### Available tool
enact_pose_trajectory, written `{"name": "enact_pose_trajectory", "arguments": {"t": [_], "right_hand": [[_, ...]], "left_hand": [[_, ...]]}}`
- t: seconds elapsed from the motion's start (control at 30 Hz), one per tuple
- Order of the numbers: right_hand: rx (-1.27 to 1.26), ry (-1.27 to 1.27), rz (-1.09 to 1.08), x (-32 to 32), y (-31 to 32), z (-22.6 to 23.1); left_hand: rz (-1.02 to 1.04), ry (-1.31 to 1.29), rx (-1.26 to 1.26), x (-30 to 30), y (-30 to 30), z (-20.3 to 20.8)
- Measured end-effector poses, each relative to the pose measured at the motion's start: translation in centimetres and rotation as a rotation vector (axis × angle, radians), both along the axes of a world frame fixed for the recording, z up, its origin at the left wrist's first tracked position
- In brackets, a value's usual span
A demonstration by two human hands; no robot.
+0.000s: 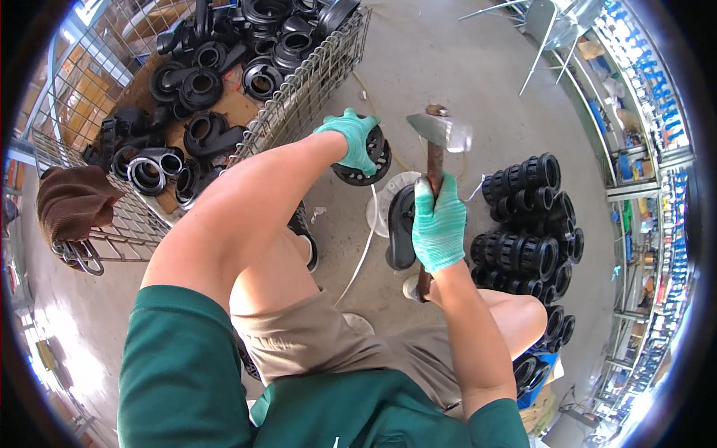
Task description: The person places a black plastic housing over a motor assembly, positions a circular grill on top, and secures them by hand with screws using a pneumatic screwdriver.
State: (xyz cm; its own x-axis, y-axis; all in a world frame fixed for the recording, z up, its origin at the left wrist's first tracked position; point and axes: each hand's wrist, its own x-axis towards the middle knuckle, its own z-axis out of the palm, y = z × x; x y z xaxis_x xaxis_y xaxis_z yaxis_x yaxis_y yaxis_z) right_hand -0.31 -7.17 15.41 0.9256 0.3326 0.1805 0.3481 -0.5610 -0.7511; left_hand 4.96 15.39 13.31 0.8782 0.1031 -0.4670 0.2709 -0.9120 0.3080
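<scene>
In a green knit glove, my right hand point(438, 224) is closed round the wooden handle of a hammer point(435, 160), whose metal head points upward. My left hand point(351, 142), gloved the same way, grips a round black slotted plastic disc point(379, 153) by its rim, fingers at the far edge and thumb at the near edge. Just left of my right hand a black plastic housing point(402, 231) with a rounded body is partly hidden by that hand. Behind it shows a white round plate point(382, 203) near the floor.
A wire mesh cage point(317, 82) full of black plastic housings point(200, 88) stands at the left, a brown cloth point(75, 205) over its corner. Black ribbed ring parts point(515, 250) are stacked at the right. Farther right runs loaded shelving point(642, 179); a folding chair point(545, 33) stands behind.
</scene>
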Motion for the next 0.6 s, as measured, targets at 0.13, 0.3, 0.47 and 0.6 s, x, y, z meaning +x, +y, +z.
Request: {"name": "enact_pose_trajectory", "arguments": {"t": [0.13, 0.3, 0.47, 0.6], "right_hand": [[-0.282, 0.139, -0.020, 1.1, -0.9, -3.4], [-0.232, 0.133, -0.014, 0.4, -0.4, -1.9], [-0.117, -0.107, 0.014, -0.2, -0.1, -2.4], [-0.315, 0.150, 0.048, 1.5, -1.1, -4.6]], "left_hand": [[0.009, -0.022, -0.049, 0.3, -1.1, 0.3], [-0.020, 0.001, 0.042, -0.2, -0.3, -0.6], [0.019, -0.065, -0.028, -0.6, -0.2, -0.4], [-0.095, -0.089, -0.020, -0.9, -1.0, -0.6]]}}
